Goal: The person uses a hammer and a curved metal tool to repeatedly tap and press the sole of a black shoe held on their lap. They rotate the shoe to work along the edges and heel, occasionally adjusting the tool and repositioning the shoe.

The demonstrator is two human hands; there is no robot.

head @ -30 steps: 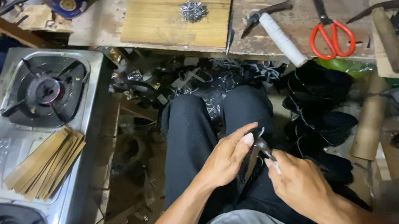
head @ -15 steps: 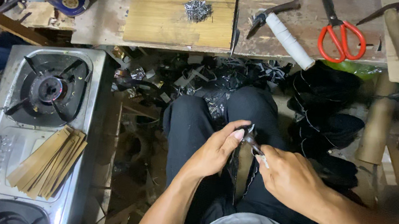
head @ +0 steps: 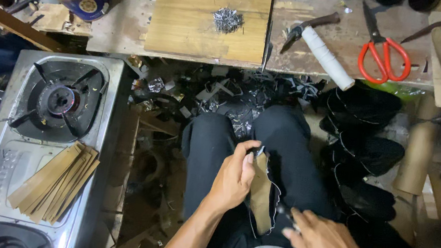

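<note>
The person sits with both legs in dark trousers (head: pixel 283 146), and a shoe piece (head: pixel 261 198) with a tan inside and a dark edge lies on the lap, between the two hands. The left hand (head: pixel 234 176) is closed on the top end of this piece, with the thumb pressed on it near a small metal part. The right hand (head: pixel 327 245) is lower, near the bottom end of the piece, and its fingers are curled around a thin dark tool (head: pixel 283 211); I cannot tell what kind of tool it is. The two hands are apart from each other.

On the left side stands a gas stove (head: pixel 42 123) of steel, and a stack of thin tan strips (head: pixel 56 181) lies on it. In front of the knees is a workbench with a wooden board (head: pixel 187 23), and a small heap of nails (head: pixel 227 19) lies on the board. Further right are a white spool of thread (head: pixel 326 57) and red scissors (head: pixel 383 50). A pile of black shoe uppers (head: pixel 368 154) lies beside the right leg. Dark scraps cover the floor.
</note>
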